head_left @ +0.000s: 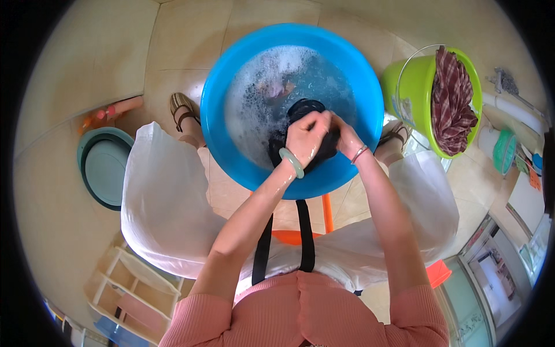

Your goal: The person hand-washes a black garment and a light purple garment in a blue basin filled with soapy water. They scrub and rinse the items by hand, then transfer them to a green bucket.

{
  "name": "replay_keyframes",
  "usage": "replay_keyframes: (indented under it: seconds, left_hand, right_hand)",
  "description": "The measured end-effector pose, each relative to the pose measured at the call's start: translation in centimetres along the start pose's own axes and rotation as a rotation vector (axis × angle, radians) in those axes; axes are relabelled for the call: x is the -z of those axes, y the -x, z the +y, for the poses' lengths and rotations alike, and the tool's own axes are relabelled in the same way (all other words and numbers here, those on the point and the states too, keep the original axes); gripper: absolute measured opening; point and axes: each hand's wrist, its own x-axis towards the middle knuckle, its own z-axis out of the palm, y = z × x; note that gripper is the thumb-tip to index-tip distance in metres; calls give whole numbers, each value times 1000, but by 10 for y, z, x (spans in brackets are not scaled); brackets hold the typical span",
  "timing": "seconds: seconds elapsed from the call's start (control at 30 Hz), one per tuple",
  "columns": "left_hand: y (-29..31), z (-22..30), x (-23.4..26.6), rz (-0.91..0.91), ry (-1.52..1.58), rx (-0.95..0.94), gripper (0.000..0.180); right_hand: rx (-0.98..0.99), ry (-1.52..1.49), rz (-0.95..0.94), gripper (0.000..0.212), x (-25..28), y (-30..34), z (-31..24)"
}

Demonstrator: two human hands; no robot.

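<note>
Between my knees stands a large round blue basin [222, 159] of soapy water, with white foam [254, 81] over its left side. Over its near half, my left hand [308, 134] is closed on a wet black cloth [305, 107], a pale green bangle round that wrist. Close against it, my right hand [346, 139] also grips the black cloth, thin bracelets on its wrist. Folds of the cloth hang below both hands into the water. Something pinkish [278, 89] shows through the foam beyond them; its kind is unclear.
A lime green bucket [425, 87] with a wire handle stands right of the basin, a maroon checked cloth [454, 104] draped in it. On the left lie a grey-green basin [104, 165] and orange bottles [110, 114]. A white rack [136, 283] is at lower left.
</note>
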Motion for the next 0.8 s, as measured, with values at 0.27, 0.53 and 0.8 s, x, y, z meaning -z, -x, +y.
replay_keyframes:
  seconds: [0.27, 0.53, 0.8]
  left_hand:
    - [47, 39, -12, -436, -644, -605, 12]
    - [87, 18, -15, -765, -742, -700, 16]
    - [92, -32, 5, -770, -1086, -479, 2]
  right_hand:
    - [-319, -90, -458, 60, -24, 10, -35]
    - [59, 211, -303, 29, -31, 40, -56]
    - [512, 193, -204, 59, -71, 156, -74]
